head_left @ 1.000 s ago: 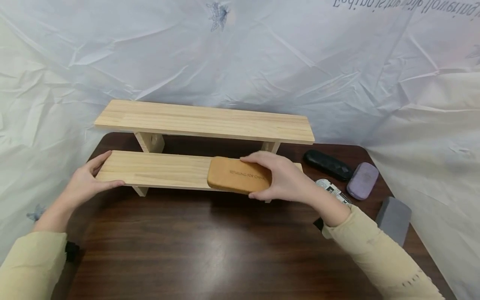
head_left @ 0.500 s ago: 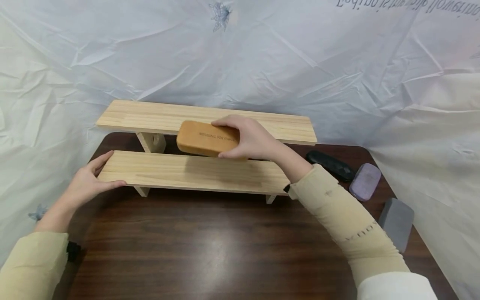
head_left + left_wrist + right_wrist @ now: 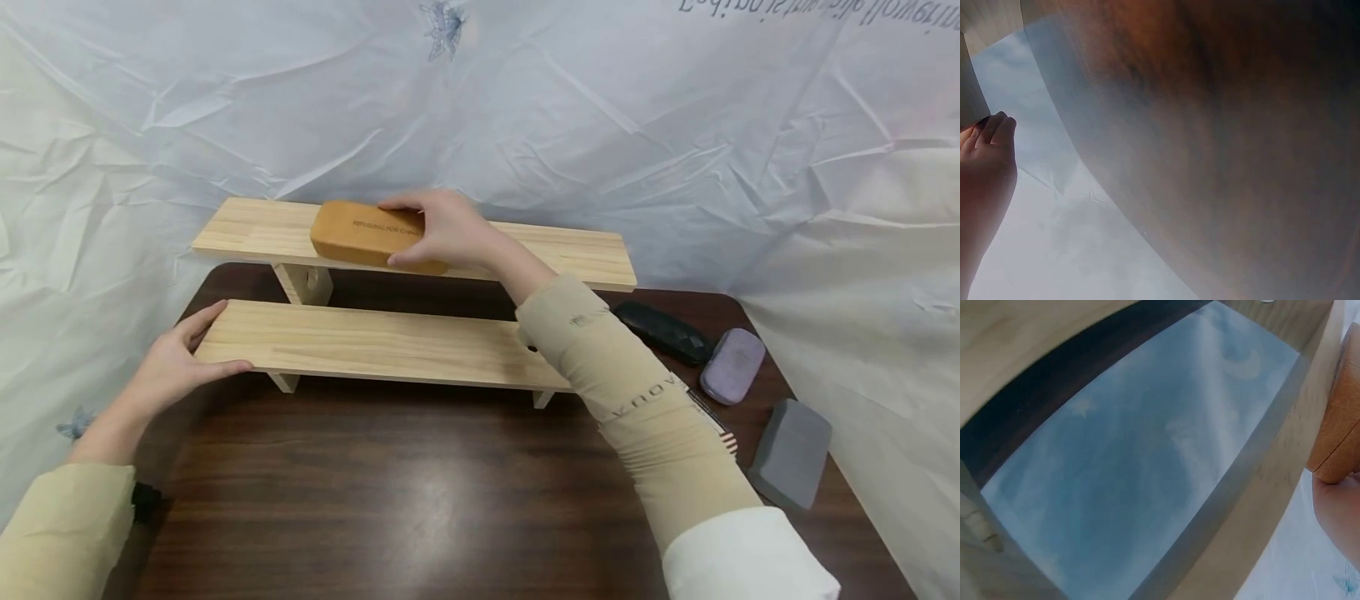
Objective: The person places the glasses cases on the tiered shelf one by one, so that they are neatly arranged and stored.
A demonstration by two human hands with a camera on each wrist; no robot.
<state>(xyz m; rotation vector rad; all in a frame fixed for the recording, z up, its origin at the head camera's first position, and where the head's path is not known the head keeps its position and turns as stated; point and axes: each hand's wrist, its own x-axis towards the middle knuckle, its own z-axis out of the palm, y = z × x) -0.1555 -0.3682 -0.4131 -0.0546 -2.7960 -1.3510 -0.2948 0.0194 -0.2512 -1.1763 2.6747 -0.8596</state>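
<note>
A two-tier wooden shelf stands at the back of the table, with a lower board [image 3: 375, 342] in front and an upper board [image 3: 555, 250] behind. My left hand [image 3: 171, 367] grips the left end of the lower board, thumb along the front edge. My right hand [image 3: 450, 233] holds an orange-tan eyeglass case [image 3: 360, 229], printed with letters on top, over the left-middle of the upper board. In the right wrist view the case [image 3: 1341, 419] is at the right edge beside the board, with part of my hand under it. The left wrist view shows my fingers [image 3: 997, 131] at the board's end.
At the right of the dark wooden table [image 3: 420, 500] lie a black case [image 3: 663, 332], a purple case [image 3: 733, 367] and a grey case [image 3: 791, 454]. A striped item [image 3: 708, 412] is partly hidden under my right sleeve. A pale wrinkled cloth [image 3: 525, 100] hangs behind.
My right hand has carried the orange-tan case from over the lower board up, back and left to the upper board. My left hand has stayed on the lower board's end.
</note>
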